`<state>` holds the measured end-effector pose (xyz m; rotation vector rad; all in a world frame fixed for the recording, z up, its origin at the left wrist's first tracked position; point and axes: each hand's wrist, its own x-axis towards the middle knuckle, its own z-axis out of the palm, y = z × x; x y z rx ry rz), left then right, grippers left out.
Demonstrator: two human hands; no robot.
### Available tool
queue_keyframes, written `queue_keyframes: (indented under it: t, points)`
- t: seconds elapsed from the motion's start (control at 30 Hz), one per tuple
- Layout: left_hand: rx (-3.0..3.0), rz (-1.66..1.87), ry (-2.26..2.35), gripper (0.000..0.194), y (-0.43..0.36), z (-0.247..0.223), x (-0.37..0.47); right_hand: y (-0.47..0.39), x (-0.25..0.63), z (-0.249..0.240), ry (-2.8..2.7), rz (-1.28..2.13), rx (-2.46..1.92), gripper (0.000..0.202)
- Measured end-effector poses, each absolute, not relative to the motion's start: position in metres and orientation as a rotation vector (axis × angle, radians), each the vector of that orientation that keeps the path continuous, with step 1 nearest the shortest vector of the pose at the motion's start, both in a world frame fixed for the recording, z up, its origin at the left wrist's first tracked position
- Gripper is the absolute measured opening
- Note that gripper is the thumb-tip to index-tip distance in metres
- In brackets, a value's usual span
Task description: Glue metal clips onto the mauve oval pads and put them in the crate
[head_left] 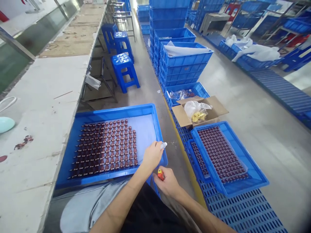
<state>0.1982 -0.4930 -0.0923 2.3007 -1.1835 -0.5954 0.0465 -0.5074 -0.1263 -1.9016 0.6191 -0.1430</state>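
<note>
My left hand (153, 154) is closed around a small clear-white object (163, 145), over the right rim of a large blue tray (159, 129). In that tray, rows of small dark red-brown pieces (119, 145) lie on a white sheet (143, 124), whose right part is bare. Just below and right of the tray's corner, my right hand (167, 183) is wrapped round a red and yellow object (160, 174). The two hands are apart.
A long worktable (43, 129) runs along the left. To the right, another blue tray (255, 171) of similar pieces, an open cardboard box (216, 108) and stacked blue crates (184, 69) stand on slatted pallets. Blue stools (123, 68) stand ahead.
</note>
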Motion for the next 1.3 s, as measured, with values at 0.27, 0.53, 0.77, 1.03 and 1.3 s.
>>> queue_keyframes:
  t: [0.27,0.53,0.77,1.03,1.3]
  points:
    - [2.347,-0.588,-1.220,0.029,-0.493,-0.093,0.198,-0.512,0.055,-0.124,0.588,-0.170,-1.839,0.036]
    - [2.341,-0.589,-1.232,0.029,-0.491,-0.099,0.199,-0.510,0.057,-0.100,0.564,-0.249,-1.787,0.036]
    - [2.314,-0.580,-1.229,0.031,-0.488,-0.103,0.203,-0.519,0.067,-0.074,0.538,-0.356,-1.697,0.040]
    - [2.318,-0.596,-1.238,0.026,-0.483,-0.098,0.204,-0.517,0.089,-0.049,0.462,-0.430,-1.653,0.042]
    - [2.350,-0.635,-1.325,0.027,-0.482,-0.085,0.205,-0.502,0.098,-0.035,0.397,-0.392,-1.636,0.040]
